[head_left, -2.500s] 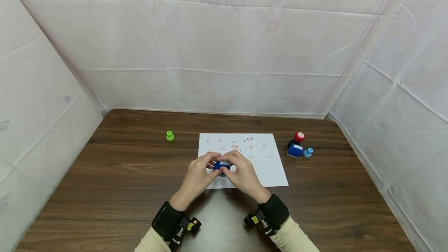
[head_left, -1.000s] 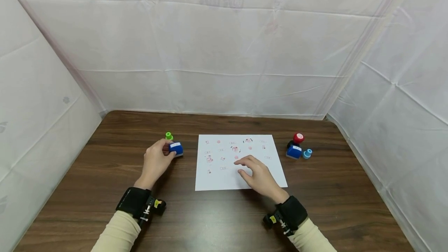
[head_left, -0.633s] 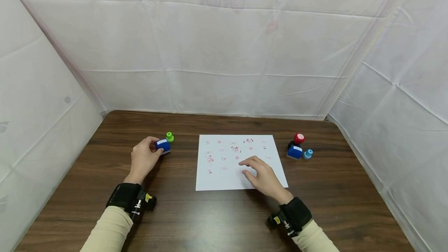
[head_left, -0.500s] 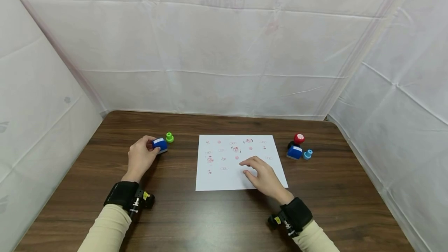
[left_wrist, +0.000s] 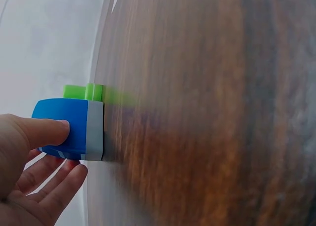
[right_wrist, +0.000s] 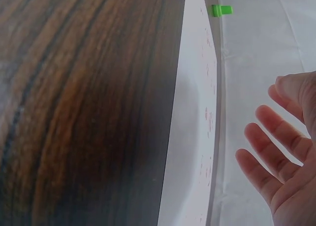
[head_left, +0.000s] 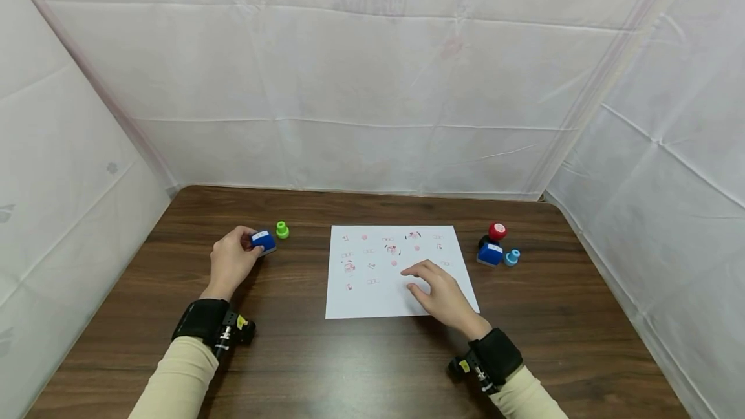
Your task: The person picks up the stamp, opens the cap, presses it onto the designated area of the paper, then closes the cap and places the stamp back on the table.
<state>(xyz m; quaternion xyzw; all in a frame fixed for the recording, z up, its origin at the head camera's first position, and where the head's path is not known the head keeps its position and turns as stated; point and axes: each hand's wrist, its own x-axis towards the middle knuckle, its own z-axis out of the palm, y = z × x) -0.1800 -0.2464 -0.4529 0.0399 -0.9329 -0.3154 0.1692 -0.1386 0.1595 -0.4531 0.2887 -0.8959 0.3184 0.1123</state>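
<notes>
Think of the white paper (head_left: 355,306) as the middle of a clock. The left hand (head_left: 227,264) pinches a blue block (head_left: 263,243), with the thumb on one side. The block is out by 9 o'clock, just beside a green peg (head_left: 282,231) which is a bit nearer 10. Its grey bottom (left_wrist: 95,134) sits on the brown counter (head_left: 134,296), or very close to it; I can't tell which. The right hand (head_left: 439,293) holds nothing. Its fingers are loose and a bit bent, over the paper's 4 o'clock side, near some little red marks (head_left: 392,249). Close to 3 o'clock are another blue block (head_left: 490,254), a red knob (head_left: 497,231) and a light blue peg (head_left: 512,258).

My guess is that this step is putting the block down by the green peg. If so, the next move calls for setting it flat, then letting go gently without bumping the peg.
</notes>
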